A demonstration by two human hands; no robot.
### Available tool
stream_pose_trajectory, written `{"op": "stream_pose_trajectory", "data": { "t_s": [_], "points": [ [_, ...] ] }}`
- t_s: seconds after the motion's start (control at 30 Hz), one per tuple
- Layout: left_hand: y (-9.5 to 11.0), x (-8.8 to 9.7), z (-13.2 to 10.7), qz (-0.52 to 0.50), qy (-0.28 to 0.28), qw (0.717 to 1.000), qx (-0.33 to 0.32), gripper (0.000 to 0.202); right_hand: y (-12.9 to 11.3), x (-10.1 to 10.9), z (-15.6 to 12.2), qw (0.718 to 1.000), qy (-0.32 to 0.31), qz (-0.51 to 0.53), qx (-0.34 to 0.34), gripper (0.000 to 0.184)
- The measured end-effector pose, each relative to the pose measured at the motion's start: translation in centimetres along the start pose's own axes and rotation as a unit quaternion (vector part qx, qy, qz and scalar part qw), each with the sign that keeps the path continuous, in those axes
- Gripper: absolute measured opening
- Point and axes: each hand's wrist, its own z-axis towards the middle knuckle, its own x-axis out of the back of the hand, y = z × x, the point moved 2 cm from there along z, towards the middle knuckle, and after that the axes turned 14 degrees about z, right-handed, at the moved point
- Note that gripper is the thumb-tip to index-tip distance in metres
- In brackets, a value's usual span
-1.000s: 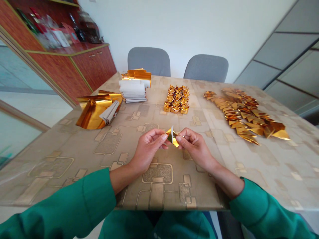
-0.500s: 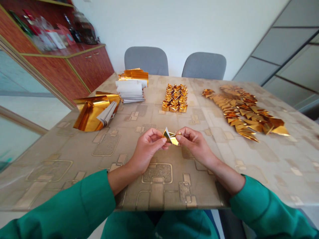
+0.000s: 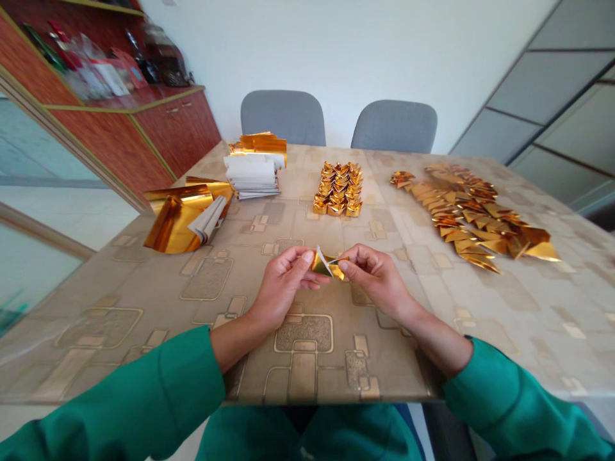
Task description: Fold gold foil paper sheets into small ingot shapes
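Note:
A small piece of gold foil paper point(image 3: 322, 264), partly folded with a white inner side showing, is held between my two hands above the near middle of the table. My left hand point(image 3: 287, 276) pinches its left end, the thumb lying along the upper edge and the other fingers behind and below. The right end is gripped by my right hand point(image 3: 375, 274) between thumb and forefinger. Beyond my hands stands a block of folded gold paper ingots point(image 3: 337, 190) in close rows.
Loose gold sheets point(image 3: 175, 221) lie at the left, beside a stack of white-backed paper point(image 3: 252, 173). Many flat folded gold pieces point(image 3: 468, 214) spread over the right side. Two grey chairs point(image 3: 282, 116) stand behind the patterned table point(image 3: 206, 333); a red-brown cabinet point(image 3: 173, 128) is at the left.
My left thumb has moved up and left along the gold paper, and the paper has tilted slightly. My right hand has stayed nearly in place.

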Motion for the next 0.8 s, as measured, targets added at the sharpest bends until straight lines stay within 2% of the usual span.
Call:
{"op": "stream_pose_trajectory", "data": {
  "t_s": [0.1, 0.2, 0.4, 0.5, 0.6, 0.67, 0.73, 0.8],
  "points": [
    [-0.2, -0.2, -0.1, -0.063, -0.008, 0.998, 0.025, 0.030, -0.1, 0.1, 0.1, 0.998, 0.043, -0.011, 0.039, 0.029],
    [-0.4, -0.6, -0.3, -0.109, -0.043, 0.991, 0.059, 0.024, -0.5, 0.0, 0.0, 0.994, 0.065, -0.037, 0.079, 0.023],
    [-0.7, -0.9, -0.5, -0.173, -0.048, 0.978, 0.111, 0.030, -1.6, -0.8, -0.7, 0.972, 0.043, -0.169, 0.157, 0.009],
    [-0.7, -0.8, -0.4, -0.186, -0.036, 0.976, 0.112, 0.031, -1.9, -1.2, -1.0, 0.969, 0.026, -0.176, 0.172, 0.007],
    [-0.6, -0.7, -0.3, -0.200, -0.036, 0.974, 0.103, 0.029, -1.8, -1.4, -1.1, 0.986, 0.005, -0.099, 0.135, 0.008],
    [-0.5, -0.7, -0.2, -0.206, -0.060, 0.971, 0.104, 0.029, -1.4, -1.4, -1.1, 0.998, -0.024, 0.012, 0.065, 0.017],
    [-0.4, -0.8, -0.3, -0.205, -0.090, 0.969, 0.106, 0.029, -1.0, -1.5, -1.0, 0.988, -0.051, 0.146, -0.026, 0.034],
    [-0.3, -0.8, -0.3, -0.194, -0.112, 0.969, 0.103, 0.029, -0.7, -1.5, -0.9, 0.962, -0.063, 0.242, -0.109, 0.042]
  ]
}}
